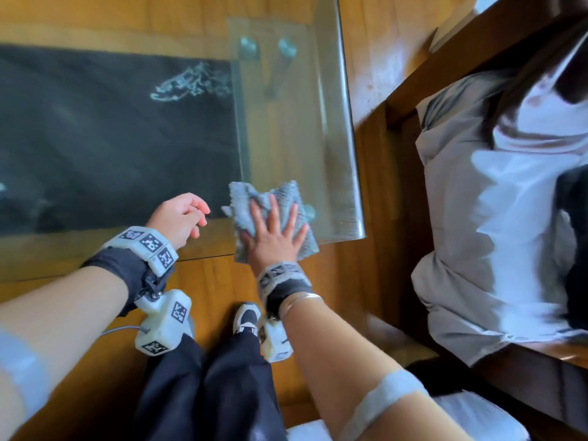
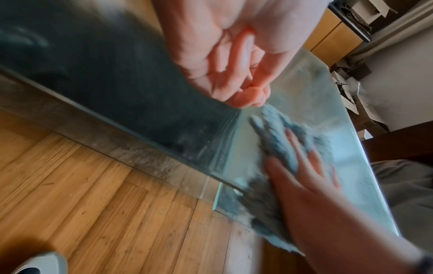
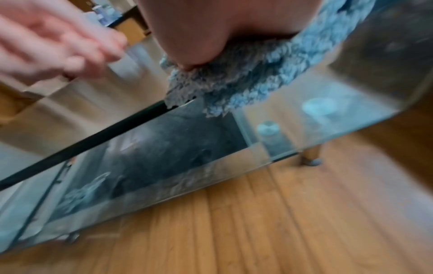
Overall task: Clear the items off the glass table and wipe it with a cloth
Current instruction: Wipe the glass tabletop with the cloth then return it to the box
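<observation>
On glass table [image 1: 337,173]: cloth [image 1: 280,198], wood floor [image 1: 318,281] beneath.

On the glass tabletop [image 1: 334,128], the clear strip ahead of the right hand [image 1: 273,240] lies bare as far as the far edge, so a hand could slide forward there. That hand lies flat, fingers spread, on the blue-grey cloth [image 1: 286,198], which takes up the near right corner of the glass. The left hand [image 1: 179,216], fingers loosely curled and holding nothing, hovers just left of the cloth, narrowing the gap on that side. The dark panel [image 1: 111,138] to the left lies under the glass. To the right, a wooden chair [image 1: 413,100] draped with grey and white clothing [image 1: 477,218] stands near the tabletop's edge, leaving a narrow strip of wooden floor [image 1: 375,192] between.
</observation>
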Tool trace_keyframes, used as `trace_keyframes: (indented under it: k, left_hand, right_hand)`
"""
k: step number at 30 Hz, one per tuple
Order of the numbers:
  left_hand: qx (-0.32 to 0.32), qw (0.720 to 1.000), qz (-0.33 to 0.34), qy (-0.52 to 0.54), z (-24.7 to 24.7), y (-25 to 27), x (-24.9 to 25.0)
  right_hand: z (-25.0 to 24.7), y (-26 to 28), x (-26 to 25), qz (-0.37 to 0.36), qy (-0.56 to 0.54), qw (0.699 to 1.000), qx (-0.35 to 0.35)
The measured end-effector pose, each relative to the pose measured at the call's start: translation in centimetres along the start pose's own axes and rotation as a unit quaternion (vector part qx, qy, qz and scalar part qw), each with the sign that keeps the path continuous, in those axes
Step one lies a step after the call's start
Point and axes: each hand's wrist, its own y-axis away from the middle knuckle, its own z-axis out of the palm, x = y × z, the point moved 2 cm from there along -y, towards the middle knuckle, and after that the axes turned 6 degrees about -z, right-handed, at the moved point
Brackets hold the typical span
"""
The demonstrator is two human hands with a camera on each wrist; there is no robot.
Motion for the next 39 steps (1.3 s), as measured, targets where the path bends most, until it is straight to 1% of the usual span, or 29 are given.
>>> trace_keyframes:
  k: [2, 4, 5, 7, 8, 11, 12, 13, 14, 15, 17, 18, 19, 23, 26, 30, 32, 35, 39]
  left_hand:
    - [0.003, 1.000, -0.008, 0.005, -0.5, 0.1, -0.8]
    - [0.002, 1.000, -0.011, 0.011, -1.2, 0.2, -1.4]
    - [0.004, 1.000, -0.010, 0.011, -1.8, 0.2, -1.6]
    - [0.010, 1.000, -0.006, 0.005, -2.9, 0.3, -2.0]
    - [0.011, 1.000, -0.004, 0.001, -3.4, 0.3, -2.2]
    - [0.014, 1.000, -0.001, -0.001, -4.6, 0.2, -2.7]
    - [0.018, 1.000, -0.003, 0.005, -4.9, 0.1, -2.9]
    - [0.021, 1.000, -0.003, 0.010, -5.1, 0.0, -3.1]
    - [0.022, 1.000, -0.005, 0.015, -5.3, -0.2, -3.2]
    - [0.023, 1.000, -0.005, 0.018, -5.5, -0.3, -3.3]
    - [0.016, 1.000, -0.008, 0.022, -5.7, -0.5, -3.7]
    - [0.013, 1.000, -0.010, 0.023, -5.9, -0.7, -3.9]
    - [0.010, 1.000, -0.011, 0.024, -6.0, -1.0, -4.1]
    - [0.003, 0.999, -0.015, 0.029, -7.1, -2.1, -4.4]
    - [0.001, 0.999, -0.011, 0.038, -7.7, -2.9, -3.7]
    - [-0.018, 0.999, -0.008, 0.037, -8.4, -4.0, -2.6]
    - [-0.024, 0.999, -0.004, 0.033, -9.2, -4.4, -2.1]
    - [-0.014, 0.999, -0.003, 0.033, -11.2, -5.4, -1.5]
    - [-0.012, 0.999, -0.006, 0.040, -13.4, -7.5, -0.1]
  right_hand:
    - [1.3, -0.3, -4.9, -0.051, 0.006, 0.999, -0.018]
    - [1.7, -0.4, -7.6, -0.086, 0.029, 0.995, -0.040]
    - [1.8, -0.5, -7.6, -0.100, 0.046, 0.993, -0.042]
    - [1.3, -0.4, -5.6, -0.113, 0.084, 0.990, -0.023]
    - [0.8, -0.4, -3.9, -0.097, 0.093, 0.991, -0.006]
    - [-1.2, -0.7, 0.5, 0.026, 0.058, 0.998, 0.015]
    - [-1.6, -0.9, 0.8, 0.056, 0.045, 0.997, 0.012]
    - [-1.6, -1.0, 0.4, 0.071, 0.035, 0.997, 0.010]
    - [-1.3, -0.9, -0.7, 0.070, 0.026, 0.997, 0.006]
    - [-0.6, -0.6, -2.3, 0.051, 0.021, 0.998, 0.000]
    - [1.4, 0.2, -5.6, -0.015, 0.027, 0.999, -0.017]
    - [2.3, 0.5, -6.8, -0.039, 0.032, 0.999, -0.021]
    - [2.8, 0.7, -7.4, -0.045, 0.038, 0.998, -0.022]
    - [3.0, 0.3, -7.7, -0.022, 0.056, 0.998, -0.033]
    - [2.5, -0.5, -8.6, -0.002, 0.032, 0.999, -0.032]
    - [0.7, -3.9, -10.4, 0.045, -0.017, 0.999, -0.012]
    - [-0.7, -5.8, -10.6, 0.048, -0.017, 0.999, -0.006]
    - [-2.7, -8.3, -10.5, 0.046, -0.015, 0.999, -0.001]
    - [-5.0, -11.2, -10.9, 0.053, -0.014, 0.998, 0.001]
